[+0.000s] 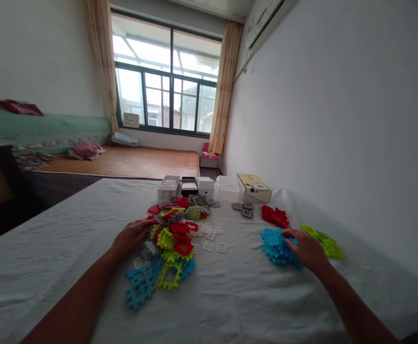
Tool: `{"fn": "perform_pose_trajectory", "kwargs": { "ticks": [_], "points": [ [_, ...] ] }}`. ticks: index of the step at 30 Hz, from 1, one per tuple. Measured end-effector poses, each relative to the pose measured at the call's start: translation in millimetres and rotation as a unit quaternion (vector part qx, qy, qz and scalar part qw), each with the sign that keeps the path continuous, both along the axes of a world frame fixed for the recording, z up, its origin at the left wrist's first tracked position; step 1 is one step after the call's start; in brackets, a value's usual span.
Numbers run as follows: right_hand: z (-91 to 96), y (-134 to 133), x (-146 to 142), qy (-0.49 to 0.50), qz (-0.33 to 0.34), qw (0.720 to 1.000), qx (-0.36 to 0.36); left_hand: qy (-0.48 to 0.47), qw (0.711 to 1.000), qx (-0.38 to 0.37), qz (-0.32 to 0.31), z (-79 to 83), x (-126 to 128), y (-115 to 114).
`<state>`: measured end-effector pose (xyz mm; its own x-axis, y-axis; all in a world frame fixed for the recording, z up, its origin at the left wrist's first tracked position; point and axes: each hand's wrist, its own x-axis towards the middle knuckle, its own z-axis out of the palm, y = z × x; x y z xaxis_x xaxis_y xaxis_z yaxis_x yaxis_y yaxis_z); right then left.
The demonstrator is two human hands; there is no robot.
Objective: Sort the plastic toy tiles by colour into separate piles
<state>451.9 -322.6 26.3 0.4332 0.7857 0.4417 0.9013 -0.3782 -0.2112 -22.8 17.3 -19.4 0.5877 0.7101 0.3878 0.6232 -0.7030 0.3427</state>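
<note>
A heap of mixed plastic interlocking building pieces with notched edges lies left of centre, with red pieces (183, 246), yellow-green pieces (166, 238) and blue pieces (140, 286). My left hand (132, 236) rests at the heap's left edge, fingers stretched toward the red and grey pieces; nothing shows lifted in it. On the right is a pile of blue interlocking pieces (275, 246). My right hand (305, 247) lies over that pile's right side, thumb and fingers apart, touching or just above it. Some of its fingers are hidden.
Sorted red pieces (274, 216), grey pieces (247, 210) and yellow-green pieces (325, 243) lie around the blue pile. Small white window pieces (208, 245) are by the heap. Behind stand white boxes (204, 185), a clear container (226, 188) and a yellow box (254, 188).
</note>
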Motion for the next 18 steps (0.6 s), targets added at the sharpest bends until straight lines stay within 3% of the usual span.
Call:
{"fn": "perform_pose_trajectory", "kwargs": {
  "ticks": [4,10,14,18],
  "points": [
    [-3.9,17,-26,-0.02,0.048,0.999,0.017,0.003,1.0,-0.003,0.003,-0.1,1,-2],
    [2.5,77,-121,0.069,0.256,0.962,-0.06,-0.004,1.0,-0.007,0.001,0.4,0,-4],
    [-3.9,102,-152,0.043,0.288,0.945,-0.147,-0.011,1.0,-0.013,0.002,0.9,-1,-5],
    [-5.0,116,-146,-0.003,0.261,0.945,-0.198,-0.021,1.0,-0.019,-0.001,1.5,0,-5]
  ]
}}
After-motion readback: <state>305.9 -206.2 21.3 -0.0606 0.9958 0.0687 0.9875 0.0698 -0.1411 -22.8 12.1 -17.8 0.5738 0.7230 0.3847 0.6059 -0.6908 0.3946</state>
